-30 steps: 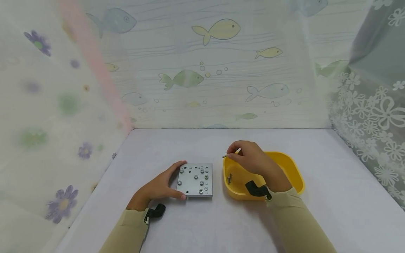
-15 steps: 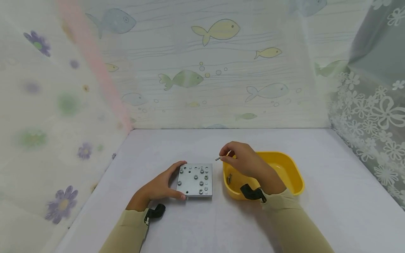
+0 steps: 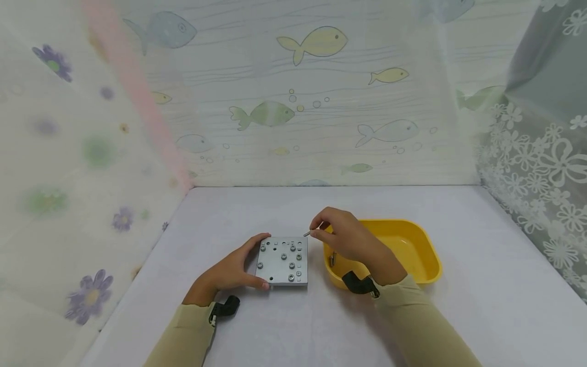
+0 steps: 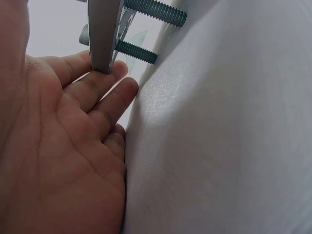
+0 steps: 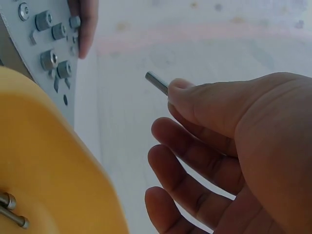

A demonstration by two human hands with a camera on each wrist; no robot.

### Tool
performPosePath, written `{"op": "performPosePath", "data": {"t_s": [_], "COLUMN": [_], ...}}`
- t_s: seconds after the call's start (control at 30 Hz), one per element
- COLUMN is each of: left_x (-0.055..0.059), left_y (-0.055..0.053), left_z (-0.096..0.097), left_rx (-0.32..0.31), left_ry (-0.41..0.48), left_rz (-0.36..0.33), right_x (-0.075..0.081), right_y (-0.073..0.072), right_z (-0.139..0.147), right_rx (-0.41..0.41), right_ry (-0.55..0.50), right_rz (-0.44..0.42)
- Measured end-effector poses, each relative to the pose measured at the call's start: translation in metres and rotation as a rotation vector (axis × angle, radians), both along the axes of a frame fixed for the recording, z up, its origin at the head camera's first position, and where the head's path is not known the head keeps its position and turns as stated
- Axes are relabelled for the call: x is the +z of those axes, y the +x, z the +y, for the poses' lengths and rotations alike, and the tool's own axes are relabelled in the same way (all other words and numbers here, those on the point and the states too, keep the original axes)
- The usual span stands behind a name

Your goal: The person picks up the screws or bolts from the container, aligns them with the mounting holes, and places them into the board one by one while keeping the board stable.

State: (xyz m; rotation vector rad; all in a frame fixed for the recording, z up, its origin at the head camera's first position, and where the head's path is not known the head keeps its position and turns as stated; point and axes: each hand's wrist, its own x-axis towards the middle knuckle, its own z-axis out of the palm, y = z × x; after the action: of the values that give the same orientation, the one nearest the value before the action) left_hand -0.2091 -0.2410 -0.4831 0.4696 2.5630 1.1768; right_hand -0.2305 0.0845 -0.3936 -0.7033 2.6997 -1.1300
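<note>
A silver metal plate (image 3: 278, 270) with holes and several socket-head screws in it sits raised over the table. My left hand (image 3: 231, 267) holds it at the left side, thumb at the near edge and forefinger at the far edge. In the left wrist view, threaded screw ends (image 4: 139, 51) stick out below the plate toward the white cloth. My right hand (image 3: 350, 238) pinches a screw (image 5: 157, 83) between thumb and forefinger; its threaded end points at the plate, and its head is hidden by the fingers. In the head view that screw overlaps the plate's far right corner.
A yellow plastic tray (image 3: 415, 250) stands right of the plate, partly under the right forearm. A few loose screws (image 3: 332, 259) lie at its left end. White cloth (image 3: 257, 331) covers the table, and printed curtains (image 3: 321, 127) hang behind and at both sides.
My right hand has moved left from over the tray, carrying the screw to the plate's far right corner. The left hand and the plate have stayed in place.
</note>
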Motion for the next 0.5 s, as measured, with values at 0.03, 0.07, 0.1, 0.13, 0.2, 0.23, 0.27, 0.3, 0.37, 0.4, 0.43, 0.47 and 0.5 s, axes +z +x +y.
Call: {"op": "performPosePath", "data": {"t_s": [0.03, 0.07, 0.1, 0.13, 0.2, 0.23, 0.27, 0.3, 0.37, 0.4, 0.43, 0.47, 0.5], "left_x": [0.0002, 0.0005, 0.0006, 0.0009, 0.0012, 0.0013, 0.0014, 0.0014, 0.0012, 0.001, 0.001, 0.001, 0.0011], "left_y": [0.0001, 0.0003, 0.0005, 0.0008, 0.0012, 0.0012, 0.0014, 0.0014, 0.0011, 0.0008, 0.0008, 0.0005, 0.0005], "left_z": [-0.0001, -0.0002, -0.0002, -0.0003, -0.0004, -0.0004, -0.0004, -0.0003, -0.0001, 0.0, 0.0001, 0.0003, 0.0004], "left_rx": [0.001, 0.002, 0.002, 0.001, 0.001, 0.001, 0.0, -0.001, -0.003, -0.005, -0.005, -0.005, -0.005], "left_ry": [0.0, 0.0, 0.0, 0.0, 0.004, 0.005, 0.005, 0.006, 0.008, 0.008, 0.008, 0.008, 0.01], "left_rz": [-0.001, -0.004, -0.005, -0.007, -0.009, -0.01, -0.009, -0.007, -0.004, -0.002, -0.001, -0.001, -0.003], "right_x": [-0.0001, -0.0003, -0.0006, -0.001, -0.002, -0.0023, -0.003, -0.0038, -0.0053, -0.006, -0.0065, -0.007, -0.0075], "right_y": [0.0004, 0.0007, 0.0009, 0.001, 0.001, 0.0012, 0.0011, 0.0009, 0.0005, 0.0003, 0.0001, 0.0001, 0.0], "right_z": [-0.0008, -0.0016, -0.0025, -0.0032, -0.0045, -0.005, -0.0055, -0.0059, -0.0068, -0.0073, -0.0079, -0.0086, -0.0094], "right_rx": [0.005, 0.012, 0.012, 0.014, 0.017, 0.016, 0.012, 0.009, 0.007, 0.009, 0.012, 0.014, 0.018], "right_ry": [0.004, 0.008, 0.01, 0.014, 0.017, 0.02, 0.024, 0.026, 0.028, 0.026, 0.023, 0.018, 0.013], "right_rz": [0.003, 0.008, 0.007, 0.011, 0.015, 0.017, 0.018, 0.017, 0.023, 0.026, 0.029, 0.031, 0.033]}}
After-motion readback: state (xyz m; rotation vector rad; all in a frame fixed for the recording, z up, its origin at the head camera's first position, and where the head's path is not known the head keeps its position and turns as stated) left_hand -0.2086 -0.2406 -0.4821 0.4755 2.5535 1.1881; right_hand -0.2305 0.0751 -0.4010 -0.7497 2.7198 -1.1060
